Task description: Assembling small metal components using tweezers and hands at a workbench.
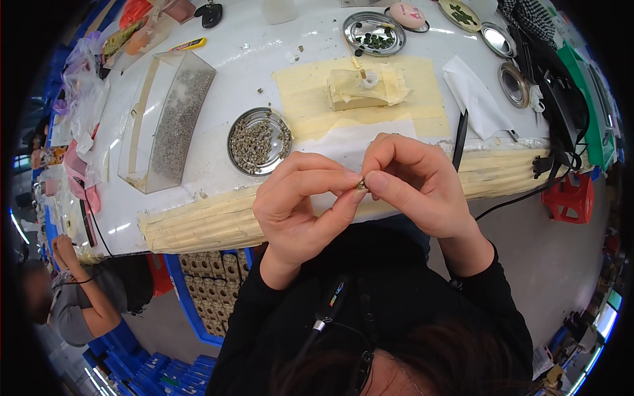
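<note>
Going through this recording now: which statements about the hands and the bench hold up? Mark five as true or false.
1. The fingertips of the left hand and right hand meet at a small piece. True.
2. The round dish of small parts lies left of the clear bin. False: the round dish is right of the clear bin.
3. A white sheet lies right of the tape-covered block. True.
4. The stool at the right is green. False: the stool is red.
5. Both forearms have bare elbows. False: black sleeves cover them.
</note>
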`<state>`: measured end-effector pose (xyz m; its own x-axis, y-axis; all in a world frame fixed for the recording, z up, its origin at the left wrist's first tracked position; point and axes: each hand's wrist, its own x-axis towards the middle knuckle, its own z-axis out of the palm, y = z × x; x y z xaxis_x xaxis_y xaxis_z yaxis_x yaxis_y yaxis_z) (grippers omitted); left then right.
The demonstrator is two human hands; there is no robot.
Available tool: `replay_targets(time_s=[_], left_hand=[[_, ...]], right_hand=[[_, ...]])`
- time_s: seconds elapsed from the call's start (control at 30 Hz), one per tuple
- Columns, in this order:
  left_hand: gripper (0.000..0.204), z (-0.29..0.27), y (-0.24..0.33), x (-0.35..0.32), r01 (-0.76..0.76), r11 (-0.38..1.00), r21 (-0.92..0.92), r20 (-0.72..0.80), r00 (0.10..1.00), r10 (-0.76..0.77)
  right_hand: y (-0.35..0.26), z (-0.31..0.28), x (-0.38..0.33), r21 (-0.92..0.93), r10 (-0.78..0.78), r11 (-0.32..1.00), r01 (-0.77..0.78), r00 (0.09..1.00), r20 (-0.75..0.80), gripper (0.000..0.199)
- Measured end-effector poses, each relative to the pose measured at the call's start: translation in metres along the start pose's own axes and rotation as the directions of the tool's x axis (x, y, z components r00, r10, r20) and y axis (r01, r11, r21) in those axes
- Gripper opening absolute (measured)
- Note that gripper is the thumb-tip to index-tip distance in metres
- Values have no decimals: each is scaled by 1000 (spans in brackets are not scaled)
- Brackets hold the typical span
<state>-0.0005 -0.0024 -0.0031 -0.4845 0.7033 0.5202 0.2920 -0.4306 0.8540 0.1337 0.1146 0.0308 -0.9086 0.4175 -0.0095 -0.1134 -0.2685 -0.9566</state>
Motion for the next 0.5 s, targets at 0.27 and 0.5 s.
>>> replay_targets(time_s=[0.27, 0.5], left_hand=[[24, 4, 5, 2, 8, 1000, 0, -21, 1000, -8], [24, 3, 3, 1, -77, 988, 135, -11, 997, 79]], right_hand=[[7, -3, 1, -108, -139, 985, 137, 990, -13, 8], [5, -3, 1, -254, -212, 946, 201, 977, -15, 7]])
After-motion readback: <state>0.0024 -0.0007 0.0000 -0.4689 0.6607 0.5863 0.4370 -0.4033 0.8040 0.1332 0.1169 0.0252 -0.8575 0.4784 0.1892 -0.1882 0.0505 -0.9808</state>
